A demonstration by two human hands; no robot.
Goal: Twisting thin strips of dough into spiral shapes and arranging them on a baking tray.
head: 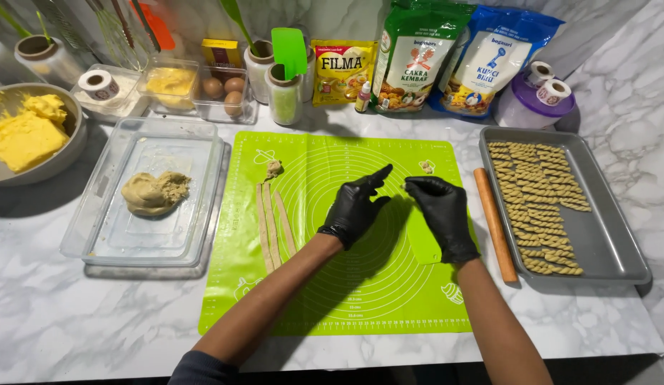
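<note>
Green mat [360, 285] — 2 gloved hands raised, fingers [380, 175] pinching dough bit [404, 187].

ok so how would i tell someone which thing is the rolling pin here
Start at the grey baking tray on the right, filled with rows of twisted dough pieces. Along the tray's left edge, between it and the green silicone mat, lies the rolling pin. It is a plain orange-brown wooden stick with no handles, the only long straight rod on the counter.

Bare green mat [360, 285] before the hands; dough strips [273, 224] left, rolling pin [495, 223] and perhaps a scraper [422, 242] right.
</note>
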